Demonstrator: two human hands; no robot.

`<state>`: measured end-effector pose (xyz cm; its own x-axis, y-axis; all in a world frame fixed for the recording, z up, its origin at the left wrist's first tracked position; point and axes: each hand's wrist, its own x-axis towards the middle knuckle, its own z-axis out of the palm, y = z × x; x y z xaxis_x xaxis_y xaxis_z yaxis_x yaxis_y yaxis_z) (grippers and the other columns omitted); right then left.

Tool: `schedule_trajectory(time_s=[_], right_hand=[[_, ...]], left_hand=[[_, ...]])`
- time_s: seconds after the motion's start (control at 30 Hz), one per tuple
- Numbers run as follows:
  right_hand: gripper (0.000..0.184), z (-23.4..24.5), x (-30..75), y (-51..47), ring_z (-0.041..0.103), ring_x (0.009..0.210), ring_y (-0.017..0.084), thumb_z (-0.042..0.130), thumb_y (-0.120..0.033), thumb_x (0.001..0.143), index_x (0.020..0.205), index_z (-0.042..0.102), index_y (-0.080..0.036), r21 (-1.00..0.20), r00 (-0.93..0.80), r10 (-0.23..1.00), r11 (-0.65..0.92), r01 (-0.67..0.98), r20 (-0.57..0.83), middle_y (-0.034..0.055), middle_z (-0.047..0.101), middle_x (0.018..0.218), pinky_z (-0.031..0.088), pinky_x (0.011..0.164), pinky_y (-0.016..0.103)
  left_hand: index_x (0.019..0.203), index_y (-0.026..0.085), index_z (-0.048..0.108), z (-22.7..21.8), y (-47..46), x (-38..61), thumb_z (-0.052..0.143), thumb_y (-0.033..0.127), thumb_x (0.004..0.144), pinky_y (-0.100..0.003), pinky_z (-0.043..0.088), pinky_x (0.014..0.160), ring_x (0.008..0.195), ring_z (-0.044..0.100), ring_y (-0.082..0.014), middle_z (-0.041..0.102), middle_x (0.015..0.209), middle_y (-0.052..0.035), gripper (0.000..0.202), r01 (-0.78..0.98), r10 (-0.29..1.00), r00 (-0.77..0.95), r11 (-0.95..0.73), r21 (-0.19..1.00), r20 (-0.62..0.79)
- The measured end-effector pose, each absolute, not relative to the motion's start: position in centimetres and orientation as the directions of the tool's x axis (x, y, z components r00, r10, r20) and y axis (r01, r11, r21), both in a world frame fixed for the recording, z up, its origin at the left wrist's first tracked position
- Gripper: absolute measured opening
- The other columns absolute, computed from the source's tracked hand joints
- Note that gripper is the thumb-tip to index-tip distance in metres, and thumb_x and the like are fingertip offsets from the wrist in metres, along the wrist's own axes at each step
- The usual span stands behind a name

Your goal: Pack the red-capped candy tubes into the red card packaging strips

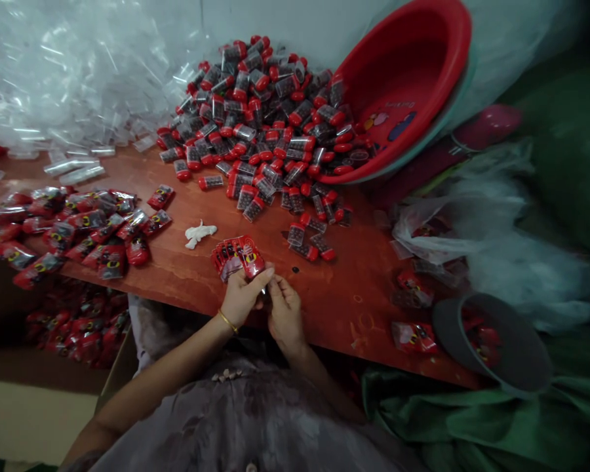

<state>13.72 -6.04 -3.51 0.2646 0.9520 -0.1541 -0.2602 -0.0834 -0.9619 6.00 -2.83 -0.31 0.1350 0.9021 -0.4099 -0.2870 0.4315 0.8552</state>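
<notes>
- Fan of red printed packets (pixel 229 255): spreading just above the table (pixel 334 295), near its front edge; probably light, thin and pliable, likely slick enough for the layers to be sliding over one another. A pinch at the gathered lower ends is probably serving best, with the printed faces being left free of pressure.
- Left hand (pixel 243 295): I am gripping the fan at its lower end, thumb lying along the near side; a yellow bracelet (pixel 227 321) is circling the wrist.
- Right hand (pixel 286 311): I am curling these fingers beside my left thumb; whether they are pinching anything I am unable to make out.
- White scrap (pixel 199 233): lying crumpled, just left of the fan.
- Filled red packets (pixel 78 226): lying in a loose pile on the table, to the left.
- Red-capped clear containers (pixel 255 131): heaping beyond my hands, dark contents showing.
- Red basin (pixel 465 39): tilting on its side, mouth facing the heap.
- Clear plastic pieces (pixel 78 72): massing at far left.
</notes>
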Motion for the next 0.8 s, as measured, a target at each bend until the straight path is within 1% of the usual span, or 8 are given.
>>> schedule_trajectory(time_s=[0.1,0.2,0.27,0.37,0.43,0.57,0.67,0.8], right_hand=[[0.027,-3.1,13.9,-5.9,0.057,0.055,0.01,0.054,-0.043,0.084,0.091,0.062,-0.019,-0.962,0.251,0.959,-0.065,-0.266,-0.134,-0.0013,0.065,0.074,0.047,0.051,0.022],[0.026,-2.5,14.3,-6.0,0.053,0.047,0.008,0.053,-0.042,0.085,0.092,0.06,-0.019,-0.98,0.237,0.966,-0.053,-0.194,-0.099,-0.0015,0.065,0.073,0.046,0.048,0.022],[0.025,-2.4,14.3,-6.0,0.055,0.05,0.009,0.052,-0.042,0.085,0.091,0.059,-0.019,-0.992,0.274,0.959,-0.043,-0.122,-0.075,-0.0001,0.066,0.076,0.047,0.05,0.022],[0.025,-2.6,14.1,-6.1,0.061,0.065,0.013,0.053,-0.041,0.084,0.091,0.061,-0.018,-0.999,0.361,0.932,-0.02,-0.031,-0.03,0.0033,0.067,0.084,0.049,0.056,0.023],[0.025,-2.7,14.1,-6.1,0.061,0.064,0.013,0.052,-0.041,0.085,0.091,0.06,-0.018,-0.997,0.339,0.94,-0.029,-0.067,-0.05,0.003,0.068,0.082,0.05,0.055,0.023],[0.024,-2.2,14.3,-6.0,0.054,0.044,0.01,0.05,-0.041,0.086,0.091,0.057,-0.018,-0.98,0.237,0.964,-0.076,-0.184,-0.119,-0.0026,0.063,0.063,0.048,0.048,0.023],[0.022,-1.5,14.4,-6.0,0.052,0.042,0.009,0.051,-0.039,0.086,0.09,0.056,-0.018,-0.993,0.286,0.955,-0.056,-0.1,-0.083,-0.0029,0.063,0.063,0.047,0.048,0.023],[0.02,-1.1,14.6,-6.0,0.055,0.051,0.01,0.053,-0.037,0.085,0.089,0.058,-0.018,-0.998,0.386,0.922,-0.007,0.058,0.016,0.0004,0.064,0.072,0.048,0.051,0.023]], left_hand=[[0.081,0.011,0.066,-0.2,-2.8,5.7,0.073,0.054,0.059,-0.016,0.032,0.032,0.035,0.041,-0.0039,0.052,0.049,0.0045,0.049,-0.336,0.927,0.127,0.375,0.864,-0.353],[0.079,0.012,0.067,-0.5,-2.6,5.4,0.069,0.055,0.065,-0.017,0.037,0.036,0.04,0.046,-0.0053,0.06,0.059,0.0003,0.045,-0.392,0.942,0.156,0.335,0.857,-0.297],[0.079,0.012,0.066,-0.7,-2.6,5.3,0.071,0.052,0.064,-0.017,0.035,0.035,0.038,0.043,-0.0048,0.057,0.054,0.002,0.043,-0.385,0.94,0.181,0.339,0.858,-0.29],[0.077,0.012,0.065,-0.8,-2.9,5.4,0.075,0.048,0.061,-0.017,0.032,0.035,0.035,0.038,-0.0038,0.048,0.046,0.0061,0.041,-0.361,0.939,0.162,0.343,0.867,-0.304],[0.075,0.012,0.065,-0.7,-3.0,5.3,0.073,0.05,0.062,-0.018,0.033,0.037,0.038,0.04,-0.0046,0.05,0.048,0.0048,0.041,-0.35,0.94,0.138,0.34,0.873,-0.311],[0.064,0.013,0.064,-0.6,-2.7,4.9,0.067,0.054,0.067,-0.019,0.041,0.051,0.051,0.047,-0.0066,0.057,0.057,0.0014,0.042,-0.371,0.963,0.062,0.266,0.89,-0.262],[0.062,0.013,0.064,-0.6,-2.6,4.7,0.068,0.051,0.067,-0.019,0.038,0.048,0.05,0.044,-0.0063,0.054,0.054,0.0025,0.039,-0.301,0.967,0.076,0.253,0.92,-0.241],[0.067,0.014,0.066,-0.2,-3.1,5.0,0.069,0.047,0.068,-0.02,0.039,0.045,0.046,0.045,-0.0071,0.054,0.052,0.003,0.034,-0.285,0.964,0.123,0.262,0.922,-0.235]])
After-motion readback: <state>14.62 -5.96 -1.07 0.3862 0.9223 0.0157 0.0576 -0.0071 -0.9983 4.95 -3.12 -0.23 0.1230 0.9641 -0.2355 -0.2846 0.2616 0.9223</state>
